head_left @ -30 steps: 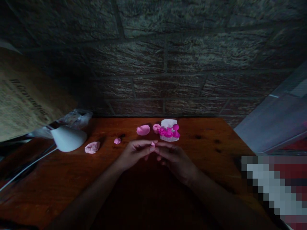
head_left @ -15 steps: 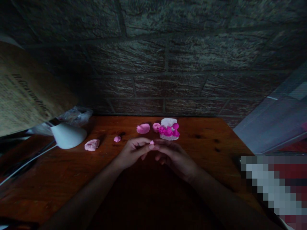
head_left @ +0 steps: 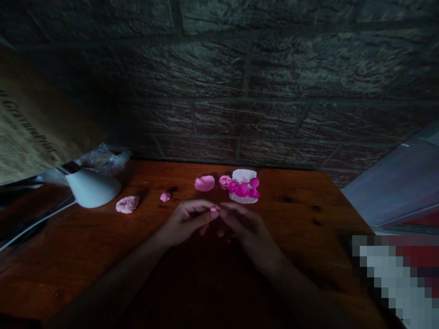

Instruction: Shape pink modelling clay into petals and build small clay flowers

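Shaping appears to be the current step: the left hand [head_left: 183, 222] pinches the small pink piece [head_left: 213, 209] over the counter [head_left: 295, 219], the right hand [head_left: 254, 233] adjoins it, grip indeterminable, and the next move calls for light fingertip pressure.

One printed name can be made out, on the brown lampshade [head_left: 51, 109] at the left: dark letters [head_left: 27, 121] that read "GravurePrint", sloping down toward the right along the shade, with a character before the G only partly visible near the picture's edge. Beneath it run rows of smaller print [head_left: 17, 132], too small and blurred to read
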A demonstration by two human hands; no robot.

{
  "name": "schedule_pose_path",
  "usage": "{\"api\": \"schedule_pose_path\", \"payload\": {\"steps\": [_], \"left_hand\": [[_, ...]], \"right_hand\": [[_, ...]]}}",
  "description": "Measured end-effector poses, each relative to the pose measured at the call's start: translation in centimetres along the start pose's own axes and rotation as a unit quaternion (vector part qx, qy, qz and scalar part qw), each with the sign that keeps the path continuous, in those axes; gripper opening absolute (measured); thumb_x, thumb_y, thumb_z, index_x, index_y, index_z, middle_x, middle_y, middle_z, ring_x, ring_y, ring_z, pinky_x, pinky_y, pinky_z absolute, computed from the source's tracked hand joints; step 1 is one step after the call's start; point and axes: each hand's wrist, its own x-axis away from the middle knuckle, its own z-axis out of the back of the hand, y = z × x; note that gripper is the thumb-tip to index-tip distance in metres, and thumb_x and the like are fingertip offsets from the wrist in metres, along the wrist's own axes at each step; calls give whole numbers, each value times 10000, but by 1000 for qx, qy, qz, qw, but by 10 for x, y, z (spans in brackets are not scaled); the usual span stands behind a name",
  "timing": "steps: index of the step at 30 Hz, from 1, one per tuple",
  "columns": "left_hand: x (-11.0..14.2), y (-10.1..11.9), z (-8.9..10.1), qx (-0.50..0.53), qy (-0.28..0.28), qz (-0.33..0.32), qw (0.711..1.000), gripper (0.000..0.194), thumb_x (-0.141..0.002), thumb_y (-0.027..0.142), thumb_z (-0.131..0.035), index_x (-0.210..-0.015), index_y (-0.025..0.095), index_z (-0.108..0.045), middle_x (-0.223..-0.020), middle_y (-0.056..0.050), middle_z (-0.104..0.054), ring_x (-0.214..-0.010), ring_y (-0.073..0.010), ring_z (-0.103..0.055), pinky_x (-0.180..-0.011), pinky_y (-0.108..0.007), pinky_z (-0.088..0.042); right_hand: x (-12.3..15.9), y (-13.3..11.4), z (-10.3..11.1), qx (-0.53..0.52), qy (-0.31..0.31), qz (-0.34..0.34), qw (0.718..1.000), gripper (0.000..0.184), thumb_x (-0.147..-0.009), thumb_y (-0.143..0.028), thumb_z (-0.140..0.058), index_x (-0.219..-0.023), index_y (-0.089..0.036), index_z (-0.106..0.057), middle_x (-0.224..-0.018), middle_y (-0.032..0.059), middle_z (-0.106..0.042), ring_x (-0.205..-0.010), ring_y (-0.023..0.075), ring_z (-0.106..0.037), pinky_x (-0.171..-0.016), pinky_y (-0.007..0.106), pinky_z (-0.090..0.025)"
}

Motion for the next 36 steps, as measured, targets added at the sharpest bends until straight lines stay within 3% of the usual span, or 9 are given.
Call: {"api": "schedule_pose_path", "payload": {"steps": [7, 11, 15, 19, 23, 27, 31, 36], "left_hand": [[-2, 0, -4, -29, -50, 19, 998, 388, -972, 515, -601, -957, 141, -702, -533, 58, -528, -440, -68, -439, -468, -197, -346], [-2, 0, -5, -35, -92, 25, 995, 412, -962, 538, -598, -898, 138, -674, -636, 18, -609, -467, -71, -471, -472, -206, -353], [-2, 2, 1, -35, -103, 14, 994, 397, -921, 514, -669, -782, 143, -641, -631, 15, -601, -524, -79, -477, -511, -207, -364], [-3, 3, 6, -21, -121, 25, 992, 405, -951, 508, -627, -786, 139, -658, -698, -14, -632, -610, -103, -532, -558, -219, -400], [-5, 2, 4, -3, -114, 43, 993, 465, -979, 553, -549, -808, 136, -665, -705, -31, -636, -587, -107, -506, -539, -232, -389], [-7, 1, 1, -11, -105, 56, 993, 476, -953, 581, -572, -807, 136, -661, -681, -18, -613, -565, -99, -473, -513, -223, -350], [-8, 1, 2, -20, -115, 58, 991, 458, -961, 551, -574, -794, 135, -673, -685, -18, -611, -575, -101, -485, -524, -227, -354], [-9, -1, 2, -13, -121, 50, 991, 469, -969, 551, -567, -777, 133, -659, -646, -1, -568, -566, -99, -479, -521, -228, -348]], "right_hand": [[4, 2, 6, 24, 29, 29, 999, 422, -857, -507, -756, -1198, -263, -712, -914, 5, -731, -639, 112, -663, -552, 232, -479], [3, 2, 7, 67, -17, 62, 996, 376, -899, -475, -723, -1206, -259, -731, -869, 5, -738, -692, 126, -658, -576, 239, -479], [3, -4, 7, 105, -82, 95, 987, 285, -935, -457, -686, -1090, -240, -786, -830, 18, -758, -724, 139, -666, -614, 251, -486], [3, -10, 12, 131, -78, 104, 983, 265, -955, -436, -667, -1066, -237, -803, -835, 25, -767, -714, 139, -666, -601, 247, -485], [2, -10, 16, 159, -82, 139, 974, 242, -949, -383, -696, -1138, -269, -795, -913, 25, -787, -808, 167, -700, -743, 303, -538], [-1, -4, 20, 184, -44, 162, 969, 200, -932, -372, -722, -1093, -294, -812, -930, 24, -791, -868, 195, -719, -841, 349, -549], [-2, -1, 23, 219, -8, 169, 961, 172, -924, -376, -731, -1044, -291, -821, -892, 27, -789, -823, 201, -716, -801, 347, -548], [0, -5, 21, 300, 23, 209, 931, 170, -945, -347, -704, -1055, -288, -819, -883, 39, -789, -792, 203, -715, -776, 347, -543]]}}
